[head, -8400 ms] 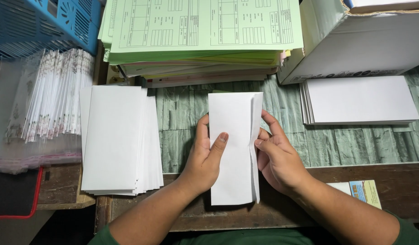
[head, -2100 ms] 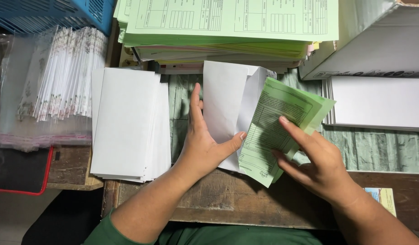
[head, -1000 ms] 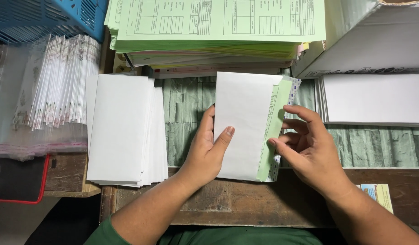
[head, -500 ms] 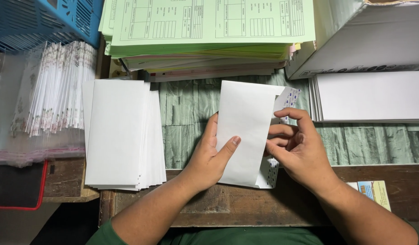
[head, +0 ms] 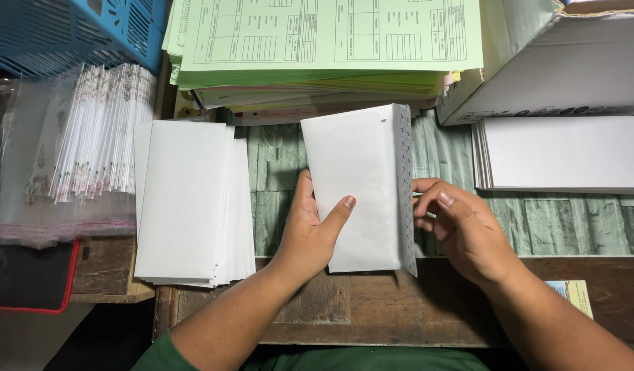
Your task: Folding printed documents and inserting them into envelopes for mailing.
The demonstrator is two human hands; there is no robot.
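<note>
Envelope: a white envelope point(head: 361, 189) lies flat on the green mat point(head: 276, 185), in front of the stack of green forms point(head: 324, 41) and between the two white piles.
Weight and feel: I judge it light and thin, it bends easily, and the paper is smooth, so it can slide on the mat. It creases if it is pressed hard.
Where to hold: best at the long edges or a lower corner, with flat fingers, not in the middle of the face.
Long axis: it runs away from the person, toward the stack of green forms, a little tilted to the left at the far end.
Flap: the patterned flap point(head: 403, 192) stands open along the right long edge, so the opening faces right.
Left hand point(head: 313, 230): it lies on the near left part of the envelope, thumb on the face and fingers at the left edge, holding it in place.
Right hand point(head: 461, 230): fingers curled and half open, just right of the flap; I cannot tell if they touch it.
Left of envelope: a pile of white envelopes point(head: 190, 203).
Right of envelope: another white pile point(head: 561, 152), under a cardboard box point(head: 537, 62).
</note>
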